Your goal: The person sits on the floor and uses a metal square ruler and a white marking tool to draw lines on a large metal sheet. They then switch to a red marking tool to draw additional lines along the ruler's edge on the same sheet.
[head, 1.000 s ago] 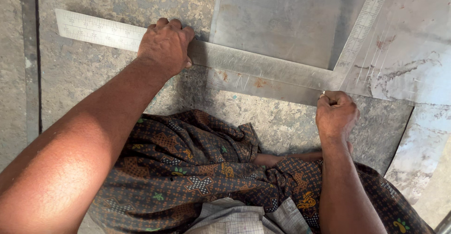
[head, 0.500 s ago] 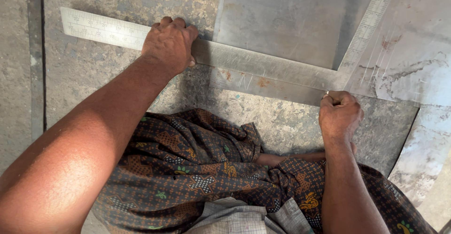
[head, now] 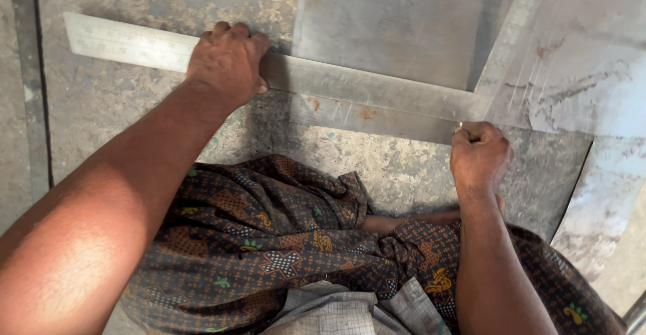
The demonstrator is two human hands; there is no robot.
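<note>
A long steel ruler [head: 128,42] lies across a grey metal sheet [head: 397,32] on the floor, running from upper left to the right. My left hand [head: 227,62] presses down flat on the ruler near its middle-left. My right hand [head: 479,155] is closed around a small thin marking tool whose tip [head: 460,126] touches the sheet at the ruler's lower edge, near the ruler's right end. Most of the tool is hidden inside the fist.
A second metal sheet [head: 579,79] overlaps at the right, with faint scratched lines. The concrete floor [head: 108,113] is stained and rough. My patterned brown cloth wrap [head: 269,241] covers my legs below the ruler. A dark groove [head: 30,79] runs down the left.
The view has shifted slightly. My right hand has edged a little along the ruler's lower edge. My left hand stays pressed on the ruler.
</note>
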